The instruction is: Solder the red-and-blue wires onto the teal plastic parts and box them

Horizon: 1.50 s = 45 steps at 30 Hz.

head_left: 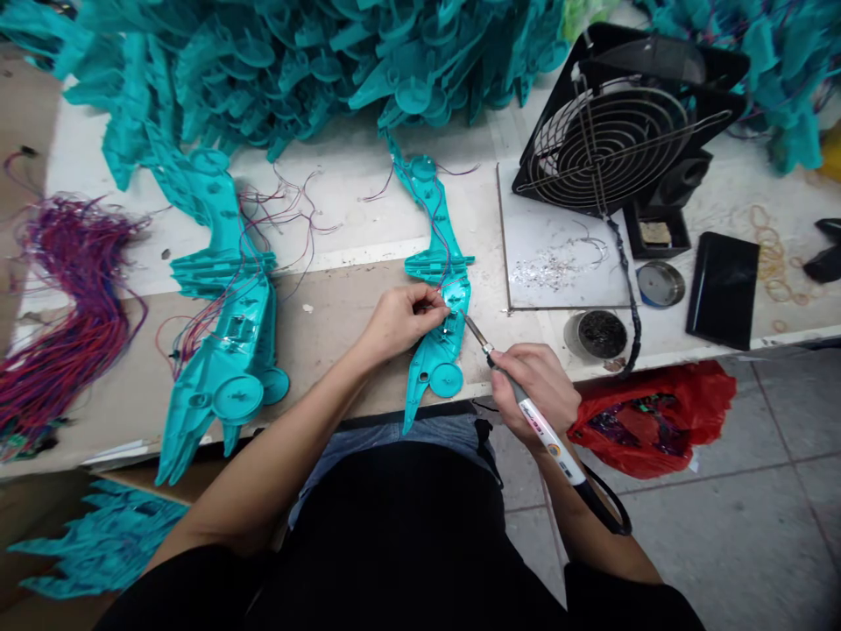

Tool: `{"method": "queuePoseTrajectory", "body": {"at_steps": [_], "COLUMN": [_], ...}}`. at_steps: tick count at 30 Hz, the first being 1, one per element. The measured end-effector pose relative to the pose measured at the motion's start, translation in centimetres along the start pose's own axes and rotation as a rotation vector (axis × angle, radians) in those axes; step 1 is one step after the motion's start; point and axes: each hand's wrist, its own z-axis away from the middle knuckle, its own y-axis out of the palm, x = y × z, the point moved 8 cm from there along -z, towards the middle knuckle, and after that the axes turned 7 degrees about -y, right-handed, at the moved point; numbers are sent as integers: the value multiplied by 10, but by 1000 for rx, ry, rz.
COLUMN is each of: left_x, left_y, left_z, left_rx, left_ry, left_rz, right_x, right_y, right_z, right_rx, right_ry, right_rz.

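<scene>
A soldering iron [535,416] is held in my right hand [533,390], its tip pointing up and left at a teal plastic shell half [434,197]. The tip is close to the shell's middle; whether it touches cannot be made out. My left hand [407,320] pinches over that same spot, fingertips closed by thin red and blue wires [449,250] that run along the shell. To the left lies a stack of similar teal shells [227,289] with loose wires trailing from it.
A black fan with a wire guard [595,145] stands behind a white board [565,280] with solder bits. Nearby are a small tin [660,285], a dark-filled cup [597,335] and a black box [723,289]. A wire bundle [79,289] lies left; teal parts [295,70] are heaped behind.
</scene>
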Motion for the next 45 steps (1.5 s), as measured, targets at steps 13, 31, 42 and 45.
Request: {"method": "queuePoseTrajectory", "body": {"at_steps": [13, 31, 42, 45], "left_x": [-1, -40, 1, 3], "left_y": [0, -15, -8, -8], "left_z": [0, 41, 36, 34], "left_rx": [4, -191, -148, -110], "left_ry": [12, 449, 194, 188], "left_rz": [17, -463, -341, -348], "right_x": [-55, -28, -5, 2], "right_y": [30, 57, 6, -2], "right_z": [-32, -41, -10, -3], "right_rx": [-142, 2, -106, -90], "right_ry": [349, 293, 177, 175], "right_rz": [-273, -274, -294, -310]}}
